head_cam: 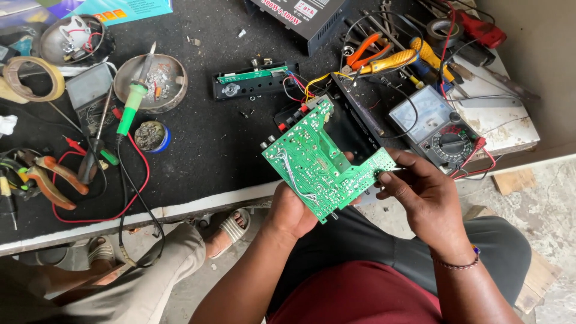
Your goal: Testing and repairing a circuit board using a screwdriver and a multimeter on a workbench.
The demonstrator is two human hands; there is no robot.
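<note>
Glossy green circuit board (321, 157); matt black benchtop (204, 144).

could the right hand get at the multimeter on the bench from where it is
Probably yes: the multimeter lies just beyond the right hand with open space between, but that hand is pinching the green circuit board and would need to let go first.

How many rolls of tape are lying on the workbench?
2: a wide tan tape roll near the bench's left edge, and a grey tape roll at the top right among the tools. More may be hidden under the clutter.
</note>
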